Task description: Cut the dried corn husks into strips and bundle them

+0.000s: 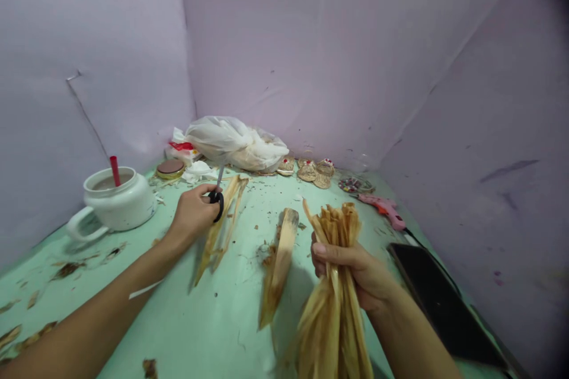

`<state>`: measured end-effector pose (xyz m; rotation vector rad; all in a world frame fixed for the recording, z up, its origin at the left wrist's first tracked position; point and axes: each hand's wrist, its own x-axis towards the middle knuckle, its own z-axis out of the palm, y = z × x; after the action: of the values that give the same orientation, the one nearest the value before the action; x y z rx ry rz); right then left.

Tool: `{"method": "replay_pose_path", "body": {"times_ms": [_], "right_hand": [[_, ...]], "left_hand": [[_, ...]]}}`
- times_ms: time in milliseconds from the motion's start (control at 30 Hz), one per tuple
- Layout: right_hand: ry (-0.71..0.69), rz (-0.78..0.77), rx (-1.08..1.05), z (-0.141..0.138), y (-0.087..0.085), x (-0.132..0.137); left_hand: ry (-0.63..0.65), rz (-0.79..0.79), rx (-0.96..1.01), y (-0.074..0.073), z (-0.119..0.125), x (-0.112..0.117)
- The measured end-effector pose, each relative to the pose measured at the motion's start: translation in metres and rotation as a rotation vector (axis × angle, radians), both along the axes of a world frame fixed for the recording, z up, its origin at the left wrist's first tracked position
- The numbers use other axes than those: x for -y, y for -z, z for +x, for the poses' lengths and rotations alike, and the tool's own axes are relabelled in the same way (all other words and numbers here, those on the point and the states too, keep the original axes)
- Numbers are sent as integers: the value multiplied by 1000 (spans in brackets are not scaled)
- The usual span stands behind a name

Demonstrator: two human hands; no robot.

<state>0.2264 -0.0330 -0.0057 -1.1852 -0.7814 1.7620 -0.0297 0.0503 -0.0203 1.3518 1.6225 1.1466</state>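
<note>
My left hand (194, 211) reaches forward over the table, its fingers closed at the black loop handle of a pair of scissors (217, 196). The blades point away, towards the back wall. Beneath and beside the scissors lie long dried husk strips (208, 249). Wrapped in my right hand (344, 260) is a gathered bundle of dried husks (333, 325). Its bunched ends stick up above my fist, and the loose lengths hang down towards me. Between the two hands a separate flat piece of dried husk (284, 249) lies on the table, with brown scraps at its left edge.
A white mug (120, 204) holding a red stick stands at left. Along the back lie a white plastic bag (235, 142), a round tin (170, 169), and woven ornaments (309, 170). At right are a dish of beads (355, 184), a pink glue gun (386, 208) and a black tablet (444, 302).
</note>
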Motion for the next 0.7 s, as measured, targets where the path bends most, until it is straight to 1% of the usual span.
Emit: {"method": "replay_pose_path", "body": {"times_ms": [67,133,167,300,400,500,567,633,700], "right_hand": [[56,35,-37,-5,5,-2],[102,50,-66,-11,7,-3],[126,48,-86,-15,8,-4],[212,-15,-174,-27,12,-4],[188,-22,-204,-33,19,-2],[163,14,-209,-39,22,1],[127,53,-231,-44,21,4],[87,80,-258,-49,18,8],[108,90,-262,-53,16,10]], "left_hand": [[56,-27,246,-8,3,6],[140,-59,393,-12,12,17],[167,-77,434,-12,17,24],[174,-134,449,-7,43,51],[174,-144,469,-6,57,66],[163,-140,450,-7,64,74],[169,-139,423,-7,69,78],[195,-135,412,-3,73,82],[238,-126,408,2,77,85]]}}
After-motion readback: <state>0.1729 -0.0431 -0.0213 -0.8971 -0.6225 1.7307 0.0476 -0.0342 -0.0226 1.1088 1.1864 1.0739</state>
